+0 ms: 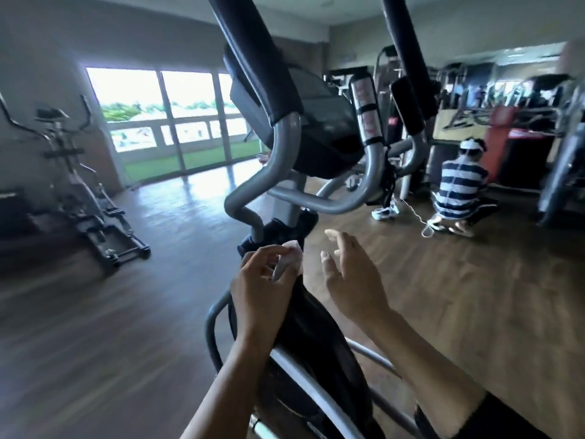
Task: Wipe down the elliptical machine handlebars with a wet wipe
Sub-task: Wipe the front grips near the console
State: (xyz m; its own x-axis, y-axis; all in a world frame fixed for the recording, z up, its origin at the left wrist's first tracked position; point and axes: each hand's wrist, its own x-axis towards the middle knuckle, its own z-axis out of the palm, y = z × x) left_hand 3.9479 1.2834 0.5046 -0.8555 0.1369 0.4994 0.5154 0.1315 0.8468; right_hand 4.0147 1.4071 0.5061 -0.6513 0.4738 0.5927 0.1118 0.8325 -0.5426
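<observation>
Between left fingertips (269,258), wet wipe (289,258).

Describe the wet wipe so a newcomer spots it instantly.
Start at the large grey-and-black elliptical machine in the centre. Follow its curved grey handlebar down to the left hand, which pinches a small crumpled white wet wipe. It is the only white scrap; the right hand beside holds nothing.

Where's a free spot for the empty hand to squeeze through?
There is an open gap between the right hand and the left hand holding the wipe. Bare wood floor shows right of it, before the crouching person. It is crowded higher up, around the grey handlebars and console.
</observation>
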